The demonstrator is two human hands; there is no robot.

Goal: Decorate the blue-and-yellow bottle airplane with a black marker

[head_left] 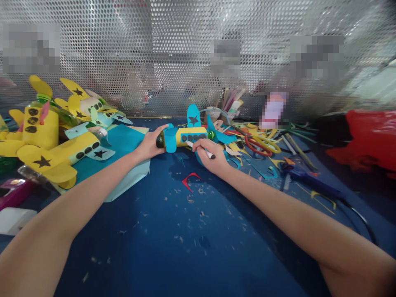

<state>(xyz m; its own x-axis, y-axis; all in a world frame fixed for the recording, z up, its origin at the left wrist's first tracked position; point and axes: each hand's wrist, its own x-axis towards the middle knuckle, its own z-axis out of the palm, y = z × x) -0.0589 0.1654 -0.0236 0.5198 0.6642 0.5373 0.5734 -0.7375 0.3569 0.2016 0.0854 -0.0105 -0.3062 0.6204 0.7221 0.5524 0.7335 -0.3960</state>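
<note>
A toy airplane made from a green plastic bottle (182, 133) lies sideways in front of me, wrapped in yellow paper with blue paper wings and tail. A black star marks its upright blue wing, and a row of black ovals runs along a blue strip on its side. My left hand (151, 144) is wrapped around the bottle's left end. In my right hand (212, 156) is a white marker (189, 144) with a dark end, its tip at the row of ovals. The right fingers partly hide the plane's lower side.
Several finished-looking yellow bottle planes (58, 152) crowd the left, beside blue paper sheets (119, 144). Paper scraps, scissors with yellow handles (266, 140), a blue glue gun (312, 179) and a red bag (371, 140) lie right. A perforated metal screen (179, 53) stands behind.
</note>
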